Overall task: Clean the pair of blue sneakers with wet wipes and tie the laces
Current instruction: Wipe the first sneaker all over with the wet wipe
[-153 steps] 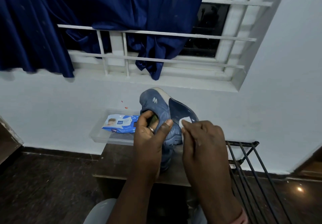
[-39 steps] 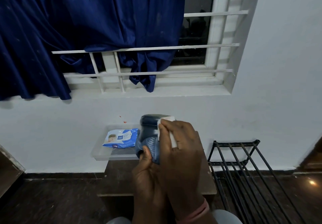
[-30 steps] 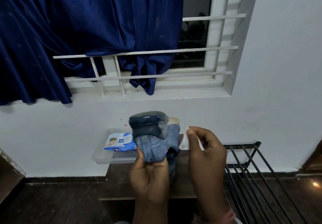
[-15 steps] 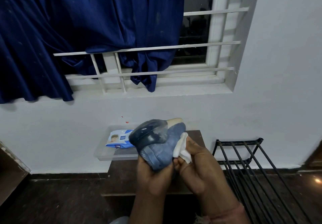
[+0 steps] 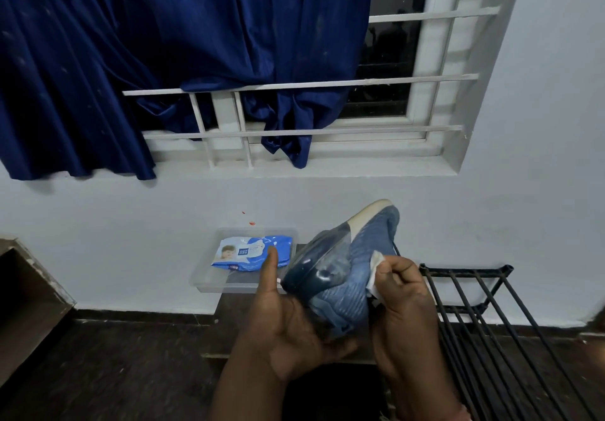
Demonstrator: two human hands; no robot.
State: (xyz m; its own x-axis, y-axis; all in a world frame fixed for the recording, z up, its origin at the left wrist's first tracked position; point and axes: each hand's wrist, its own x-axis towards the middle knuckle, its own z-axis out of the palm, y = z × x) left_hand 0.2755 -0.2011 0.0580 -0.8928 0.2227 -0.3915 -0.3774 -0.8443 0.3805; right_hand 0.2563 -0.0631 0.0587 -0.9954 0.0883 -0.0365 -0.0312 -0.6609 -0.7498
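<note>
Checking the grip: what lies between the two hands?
In the head view, the blue knit sneaker lies between them: the left hand cradles it from below, and the right hand pinches a white wet wipe against its side.

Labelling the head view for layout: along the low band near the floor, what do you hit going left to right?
Clear plastic tray with the wet wipes pack → left hand → blue sneaker → right hand holding a white wipe → black metal rack.
</note>
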